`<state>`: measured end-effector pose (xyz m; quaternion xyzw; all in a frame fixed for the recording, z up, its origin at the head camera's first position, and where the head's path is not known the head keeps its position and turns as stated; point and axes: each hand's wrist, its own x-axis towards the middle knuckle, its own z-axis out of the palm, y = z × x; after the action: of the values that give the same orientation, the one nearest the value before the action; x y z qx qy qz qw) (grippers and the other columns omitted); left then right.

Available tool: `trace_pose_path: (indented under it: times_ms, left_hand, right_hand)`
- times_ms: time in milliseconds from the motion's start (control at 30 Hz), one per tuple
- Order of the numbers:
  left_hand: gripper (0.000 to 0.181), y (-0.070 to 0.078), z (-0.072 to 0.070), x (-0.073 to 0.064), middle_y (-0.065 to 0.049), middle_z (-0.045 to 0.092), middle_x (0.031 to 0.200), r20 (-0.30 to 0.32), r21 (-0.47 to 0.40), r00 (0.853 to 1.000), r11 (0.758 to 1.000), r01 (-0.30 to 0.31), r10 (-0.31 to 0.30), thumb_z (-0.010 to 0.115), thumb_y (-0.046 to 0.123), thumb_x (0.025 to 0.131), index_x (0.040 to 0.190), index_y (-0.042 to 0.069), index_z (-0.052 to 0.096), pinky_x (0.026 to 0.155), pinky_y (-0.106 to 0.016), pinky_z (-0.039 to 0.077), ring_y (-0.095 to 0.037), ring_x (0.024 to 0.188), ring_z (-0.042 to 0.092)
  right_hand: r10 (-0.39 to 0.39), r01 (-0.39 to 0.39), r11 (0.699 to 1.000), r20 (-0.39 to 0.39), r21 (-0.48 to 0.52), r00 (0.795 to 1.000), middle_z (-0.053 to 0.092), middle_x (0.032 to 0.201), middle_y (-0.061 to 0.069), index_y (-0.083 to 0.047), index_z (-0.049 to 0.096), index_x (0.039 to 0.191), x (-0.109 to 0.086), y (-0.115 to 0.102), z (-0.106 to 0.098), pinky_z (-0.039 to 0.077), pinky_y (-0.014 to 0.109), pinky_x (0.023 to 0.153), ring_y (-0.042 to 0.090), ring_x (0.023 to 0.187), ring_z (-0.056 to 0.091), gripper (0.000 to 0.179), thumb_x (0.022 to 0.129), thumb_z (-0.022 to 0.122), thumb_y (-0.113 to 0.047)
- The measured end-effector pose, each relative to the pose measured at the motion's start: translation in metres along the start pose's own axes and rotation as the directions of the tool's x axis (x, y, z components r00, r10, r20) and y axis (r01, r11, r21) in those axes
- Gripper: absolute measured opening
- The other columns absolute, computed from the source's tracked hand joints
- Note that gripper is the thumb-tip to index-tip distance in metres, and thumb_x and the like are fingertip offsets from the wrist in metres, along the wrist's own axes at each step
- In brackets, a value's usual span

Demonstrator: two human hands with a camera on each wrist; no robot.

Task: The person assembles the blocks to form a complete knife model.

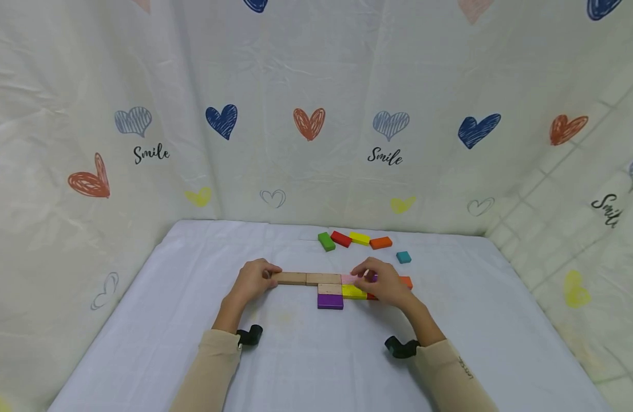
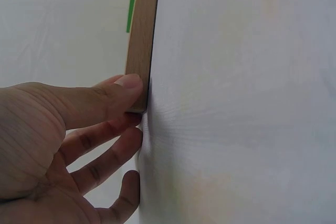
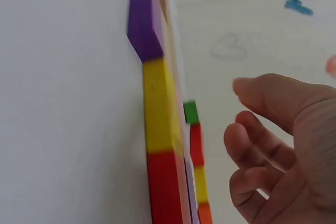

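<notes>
A row of flat blocks lies across the table. My left hand (image 1: 252,279) pinches the left end of a plain wooden block (image 1: 292,278), thumb on its near face in the left wrist view. A second wooden block (image 1: 323,278) and a pink block (image 1: 348,279) continue the row. In front lie a short wooden block (image 1: 329,289), a yellow block (image 1: 354,292) and a red block (image 3: 168,187); a purple block (image 1: 330,301) sits nearest me. Over the right part hovers my right hand (image 1: 380,280), fingers loosely bent around nothing, partly hiding the blocks there. An orange block (image 1: 406,282) ends the row.
Behind the row lie loose green (image 1: 326,241), red (image 1: 341,238), yellow (image 1: 360,238) and orange (image 1: 380,242) blocks, with a small teal block (image 1: 403,257) to their right. A white cloth covers the table (image 1: 296,360). A heart-patterned curtain (image 1: 342,171) hangs behind it.
</notes>
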<state>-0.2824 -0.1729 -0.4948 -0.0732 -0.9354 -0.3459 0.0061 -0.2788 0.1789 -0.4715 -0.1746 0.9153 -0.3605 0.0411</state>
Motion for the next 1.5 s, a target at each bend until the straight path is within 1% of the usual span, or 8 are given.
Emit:
trace_pose_path:
  times_ms: [167, 433, 633, 800, 1067, 1200, 1400, 1500]
  left_hand:
    - [0.03, -0.002, 0.001, 0.0, -0.001, 0.07, 0.098, -0.001, 0.002, 1.0, 1.0, 0.003, -0.003, 0.084, 0.006, 0.082, 0.112, 0.013, 0.08, 0.071, -0.03, 0.049, -0.014, 0.083, 0.06]
    - [0.03, -0.005, 0.001, -0.001, -0.001, 0.071, 0.099, -0.003, -0.002, 1.0, 1.0, 0.005, -0.005, 0.084, 0.007, 0.082, 0.112, 0.013, 0.08, 0.072, -0.031, 0.049, -0.014, 0.083, 0.06]
    - [0.031, -0.004, 0.001, -0.001, -0.001, 0.071, 0.099, -0.005, -0.002, 1.0, 1.0, 0.003, -0.003, 0.084, 0.007, 0.082, 0.112, 0.013, 0.08, 0.072, -0.031, 0.049, -0.014, 0.082, 0.059]
    - [0.032, -0.002, 0.0, -0.001, -0.002, 0.071, 0.101, -0.001, -0.008, 1.0, 1.0, 0.01, -0.01, 0.084, 0.007, 0.082, 0.112, 0.013, 0.08, 0.073, -0.032, 0.049, -0.015, 0.084, 0.06]
    - [0.031, 0.004, 0.001, -0.001, -0.003, 0.072, 0.105, 0.016, -0.007, 0.999, 1.0, 0.027, -0.027, 0.084, 0.007, 0.083, 0.113, 0.014, 0.08, 0.075, -0.033, 0.05, -0.016, 0.086, 0.06]
    - [0.031, 0.004, 0.001, 0.0, -0.003, 0.071, 0.104, 0.014, -0.002, 1.0, 1.0, 0.017, -0.017, 0.083, 0.007, 0.083, 0.113, 0.014, 0.08, 0.075, -0.033, 0.051, -0.016, 0.086, 0.06]
    - [0.031, 0.003, 0.001, 0.001, -0.003, 0.071, 0.102, 0.012, 0.004, 1.0, 1.0, 0.02, -0.02, 0.084, 0.007, 0.083, 0.113, 0.014, 0.08, 0.075, -0.032, 0.05, -0.016, 0.085, 0.06]
    - [0.032, 0.002, 0.0, 0.001, -0.002, 0.071, 0.102, 0.014, 0.013, 1.0, 1.0, 0.026, -0.026, 0.084, 0.008, 0.083, 0.114, 0.014, 0.08, 0.075, -0.033, 0.051, -0.015, 0.086, 0.061]
  right_hand:
    - [0.092, -0.091, 0.995, -0.059, 0.029, 0.994, 0.065, 0.123, 0.011, -0.012, 0.069, 0.123, 0.016, 0.028, -0.03, 0.056, 0.03, 0.079, 0.026, 0.102, 0.061, 0.03, 0.094, 0.074, -0.022]
    - [0.182, -0.182, 0.983, -0.078, 0.01, 0.98, 0.054, 0.141, 0.02, -0.007, 0.057, 0.14, 0.049, 0.073, -0.071, 0.056, 0.043, 0.09, 0.038, 0.121, 0.052, 0.044, 0.099, 0.067, -0.02]
    - [0.209, -0.209, 0.978, 0.008, 0.01, 0.978, 0.042, 0.155, 0.021, -0.01, 0.046, 0.152, 0.063, 0.087, -0.081, 0.047, 0.059, 0.104, 0.046, 0.137, 0.037, 0.058, 0.099, 0.066, -0.02]
    - [0.24, -0.243, 0.97, 0.087, 0.019, 0.967, 0.034, 0.163, 0.019, -0.014, 0.037, 0.158, 0.074, 0.095, -0.079, 0.04, 0.064, 0.111, 0.049, 0.145, 0.029, 0.066, 0.099, 0.066, -0.02]
    - [0.199, -0.197, 0.98, 0.084, -0.034, 0.976, 0.044, 0.153, 0.025, -0.007, 0.043, 0.154, 0.079, 0.104, -0.079, 0.039, 0.063, 0.112, 0.048, 0.134, 0.039, 0.059, 0.099, 0.065, -0.014]
    - [0.172, -0.169, 0.984, 0.046, -0.057, 0.984, 0.053, 0.143, 0.025, -0.004, 0.053, 0.146, 0.078, 0.103, -0.077, 0.041, 0.061, 0.108, 0.045, 0.125, 0.046, 0.051, 0.098, 0.066, -0.01]
    - [0.159, -0.159, 0.98, -0.013, -0.122, 0.987, 0.061, 0.133, 0.019, -0.008, 0.061, 0.139, 0.077, 0.1, -0.072, 0.032, 0.066, 0.102, 0.039, 0.118, 0.048, 0.044, 0.095, 0.068, -0.01]
    - [0.116, -0.118, 0.984, -0.025, -0.136, 0.993, 0.061, 0.128, 0.018, -0.007, 0.061, 0.14, 0.075, 0.095, -0.072, 0.04, 0.057, 0.097, 0.037, 0.114, 0.049, 0.046, 0.095, 0.068, -0.009]
